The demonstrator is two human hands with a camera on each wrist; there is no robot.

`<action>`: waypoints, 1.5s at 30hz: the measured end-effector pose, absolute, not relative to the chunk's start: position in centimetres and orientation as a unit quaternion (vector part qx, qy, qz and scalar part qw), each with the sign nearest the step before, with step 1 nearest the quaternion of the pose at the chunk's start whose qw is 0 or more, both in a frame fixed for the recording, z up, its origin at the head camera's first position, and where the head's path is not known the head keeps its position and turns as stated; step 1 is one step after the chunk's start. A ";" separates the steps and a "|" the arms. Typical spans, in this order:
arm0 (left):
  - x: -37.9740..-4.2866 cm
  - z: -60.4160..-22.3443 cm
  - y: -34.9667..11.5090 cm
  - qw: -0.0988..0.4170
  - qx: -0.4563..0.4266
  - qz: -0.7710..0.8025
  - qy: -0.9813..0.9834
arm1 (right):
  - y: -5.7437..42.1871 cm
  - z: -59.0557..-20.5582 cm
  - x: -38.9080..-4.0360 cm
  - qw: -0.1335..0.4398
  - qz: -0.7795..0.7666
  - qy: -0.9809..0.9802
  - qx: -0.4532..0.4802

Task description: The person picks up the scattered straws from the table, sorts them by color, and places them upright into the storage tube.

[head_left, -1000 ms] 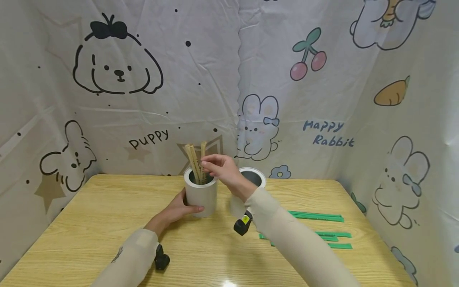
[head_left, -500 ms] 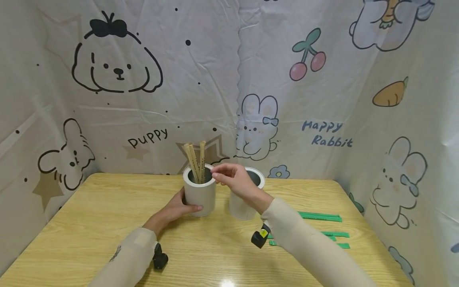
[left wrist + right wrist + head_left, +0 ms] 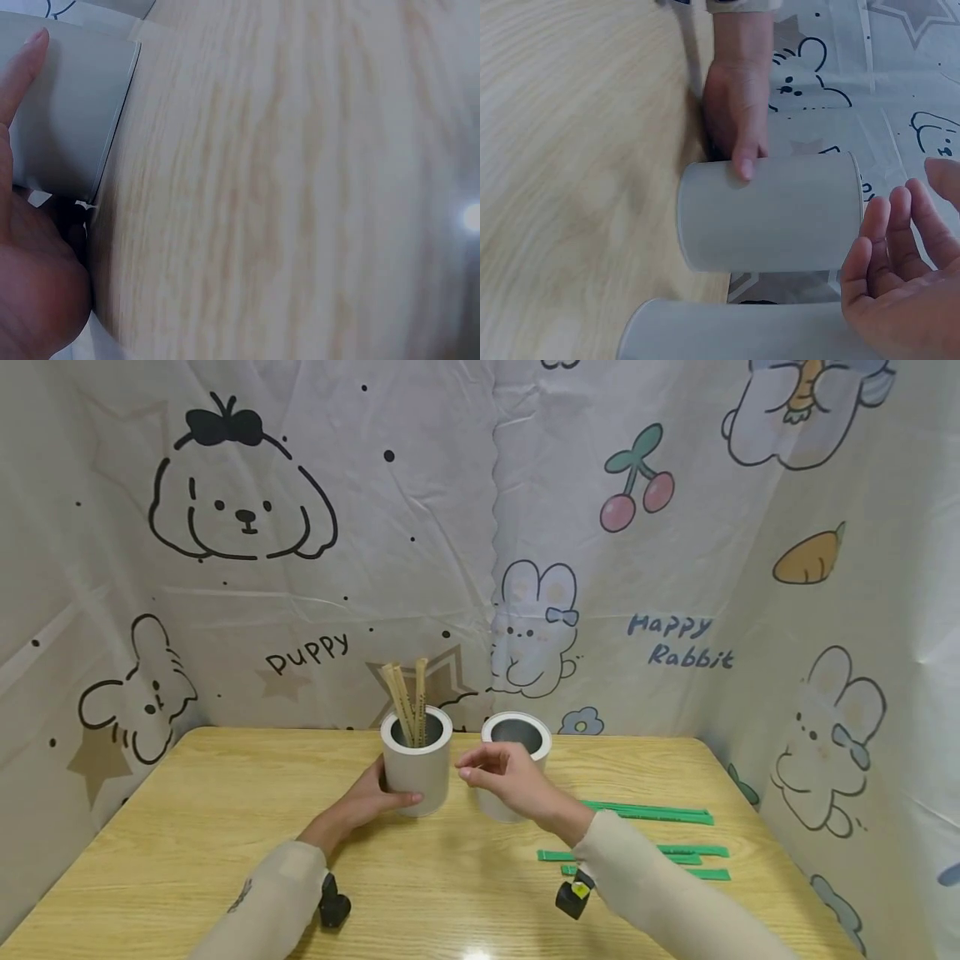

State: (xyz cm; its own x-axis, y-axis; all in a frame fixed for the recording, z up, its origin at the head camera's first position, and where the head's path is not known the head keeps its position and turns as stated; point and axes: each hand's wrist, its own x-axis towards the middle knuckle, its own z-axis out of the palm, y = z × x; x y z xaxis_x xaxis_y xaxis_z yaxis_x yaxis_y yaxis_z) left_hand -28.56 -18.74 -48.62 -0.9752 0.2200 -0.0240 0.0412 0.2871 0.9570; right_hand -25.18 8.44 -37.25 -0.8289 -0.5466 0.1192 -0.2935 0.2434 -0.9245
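A white cylindrical cup point(image 3: 417, 781) stands upright on the table, with several tan paper-wrapped sticks point(image 3: 403, 703) leaning inside it. My left hand point(image 3: 363, 799) grips this cup from the left, its thumb across the front; the other fingers are mostly hidden behind. In the right wrist view, that thumb lies along the wall of the cup point(image 3: 772, 214). My right hand point(image 3: 517, 781) hovers in front of a second white cup point(image 3: 498, 808), apart from the first. Its fingers point(image 3: 900, 225) are loosely bent with nothing between them and the thumb. I see no sticks in the second cup's opening.
Several green flat strips point(image 3: 652, 813) lie on the wooden table point(image 3: 225, 827) at the right, partly behind my right forearm. More green strips point(image 3: 555, 856) lie closer to me. A printed cloth point(image 3: 420, 527) hangs behind the table's far edge.
My right hand has drawn away from the sticks, moving right and down to the front of the second cup. My left hand and the first cup have stayed in place.
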 end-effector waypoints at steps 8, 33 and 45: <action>-28.4 -48.5 -18.7 0.081 0.083 0.592 0.797 | 11.1 -38.8 -24.1 0.138 -0.541 0.786 -0.265; -26.1 -47.2 -19.3 0.037 0.049 0.566 0.822 | 20.2 -43.5 -24.2 0.105 -0.502 0.826 -0.234; -24.7 -47.1 -20.4 -0.039 0.024 0.553 0.832 | 23.5 -43.9 -25.3 0.072 -0.506 0.845 -0.155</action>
